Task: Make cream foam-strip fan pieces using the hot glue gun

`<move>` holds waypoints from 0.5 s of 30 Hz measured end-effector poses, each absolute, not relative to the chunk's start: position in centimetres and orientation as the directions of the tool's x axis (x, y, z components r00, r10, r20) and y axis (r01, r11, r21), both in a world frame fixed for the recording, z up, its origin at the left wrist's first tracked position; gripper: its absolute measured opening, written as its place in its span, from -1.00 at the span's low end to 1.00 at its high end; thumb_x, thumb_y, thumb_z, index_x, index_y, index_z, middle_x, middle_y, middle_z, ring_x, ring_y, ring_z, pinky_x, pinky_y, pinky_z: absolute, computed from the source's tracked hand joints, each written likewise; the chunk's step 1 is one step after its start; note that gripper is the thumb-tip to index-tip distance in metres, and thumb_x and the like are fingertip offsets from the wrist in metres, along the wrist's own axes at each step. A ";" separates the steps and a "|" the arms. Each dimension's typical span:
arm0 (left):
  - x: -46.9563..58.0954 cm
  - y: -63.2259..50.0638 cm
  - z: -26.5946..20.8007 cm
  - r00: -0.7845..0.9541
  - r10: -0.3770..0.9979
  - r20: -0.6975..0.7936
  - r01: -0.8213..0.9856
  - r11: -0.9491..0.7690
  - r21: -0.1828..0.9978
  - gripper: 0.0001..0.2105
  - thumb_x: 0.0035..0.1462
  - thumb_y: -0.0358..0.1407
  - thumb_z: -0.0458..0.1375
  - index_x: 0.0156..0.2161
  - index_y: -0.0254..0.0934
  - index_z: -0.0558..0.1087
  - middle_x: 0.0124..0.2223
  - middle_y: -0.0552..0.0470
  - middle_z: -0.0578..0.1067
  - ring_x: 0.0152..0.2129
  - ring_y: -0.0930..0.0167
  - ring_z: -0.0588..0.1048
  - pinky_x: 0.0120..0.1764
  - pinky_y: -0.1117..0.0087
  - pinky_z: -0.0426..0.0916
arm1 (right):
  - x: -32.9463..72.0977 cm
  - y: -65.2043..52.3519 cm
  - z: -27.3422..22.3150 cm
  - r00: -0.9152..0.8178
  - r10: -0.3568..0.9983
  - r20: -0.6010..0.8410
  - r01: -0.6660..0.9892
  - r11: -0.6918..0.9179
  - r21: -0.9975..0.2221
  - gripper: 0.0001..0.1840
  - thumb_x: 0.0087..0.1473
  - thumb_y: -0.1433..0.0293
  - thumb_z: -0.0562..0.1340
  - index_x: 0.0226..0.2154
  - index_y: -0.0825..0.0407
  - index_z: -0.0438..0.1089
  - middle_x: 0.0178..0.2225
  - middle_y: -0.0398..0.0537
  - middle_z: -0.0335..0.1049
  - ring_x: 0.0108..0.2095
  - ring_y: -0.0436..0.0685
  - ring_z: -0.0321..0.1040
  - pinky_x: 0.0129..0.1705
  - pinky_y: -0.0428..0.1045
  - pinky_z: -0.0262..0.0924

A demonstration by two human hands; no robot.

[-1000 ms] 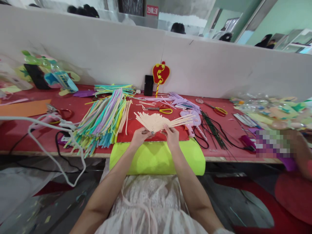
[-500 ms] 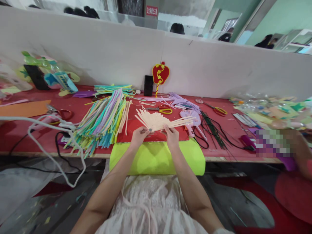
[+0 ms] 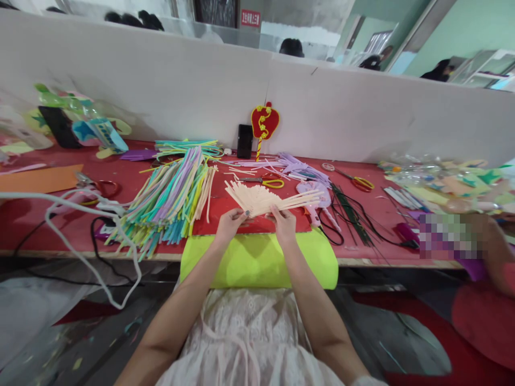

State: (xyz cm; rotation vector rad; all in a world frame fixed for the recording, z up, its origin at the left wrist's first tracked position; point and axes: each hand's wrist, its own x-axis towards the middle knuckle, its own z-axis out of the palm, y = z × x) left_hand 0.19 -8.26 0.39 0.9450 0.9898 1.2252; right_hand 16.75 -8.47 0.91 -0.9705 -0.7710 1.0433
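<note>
A fan-shaped piece of cream chenille stems (image 3: 258,198) lies between my hands, its loose ends spreading to the upper left and to the right. My left hand (image 3: 230,222) pinches its lower left corner between thumb and fingers. At the lower edge, right of the middle, my right hand (image 3: 284,222) grips it with bent fingers. Under the piece is a red sheet (image 3: 209,220), and a yellow-green cloth (image 3: 257,262) hangs over the table edge below my wrists. Scissors with red and yellow handles (image 3: 272,181) lie just behind the piece.
A bundle of coloured chenille stems (image 3: 173,187) lies left, purple stems (image 3: 306,169) behind right. A lilac glue gun (image 3: 316,198) and dark green wires (image 3: 354,217) are close on the right. A red ornament (image 3: 265,122) and black phone (image 3: 244,141) stand at the partition. Another person's arm (image 3: 499,246) is far right.
The cream piece has shifted very slightly to the right and its left ends have tilted a little. Both hands keep their hold in nearly the same place.
</note>
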 end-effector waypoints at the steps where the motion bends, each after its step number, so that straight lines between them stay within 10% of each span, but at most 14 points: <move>1: 0.2 -8.3 0.4 0.081 0.993 -0.088 -0.291 0.108 0.951 -0.66 -0.26 -0.09 0.39 -0.41 -0.27 0.46 -0.43 -0.04 0.59 -0.44 0.29 0.59 -0.29 0.31 0.46 | 16.8 -8.5 0.9 0.327 0.942 0.073 -0.347 0.192 -0.918 -0.69 -0.26 0.18 0.42 -0.49 0.08 0.50 -0.56 -0.19 0.43 -0.51 0.01 0.34 -0.33 -0.01 0.40; 15: 0.4 -8.2 -0.1 0.190 0.981 -0.031 -0.222 0.073 0.972 -0.61 -0.24 -0.13 0.38 -0.28 -0.33 0.53 -0.32 -0.09 0.61 -0.33 0.23 0.58 -0.13 0.19 0.44 | 17.2 -8.8 1.1 0.304 0.950 0.075 -0.266 0.160 -0.951 -0.65 -0.25 0.14 0.41 -0.52 0.09 0.50 -0.57 -0.17 0.46 -0.52 0.04 0.38 -0.29 0.02 0.40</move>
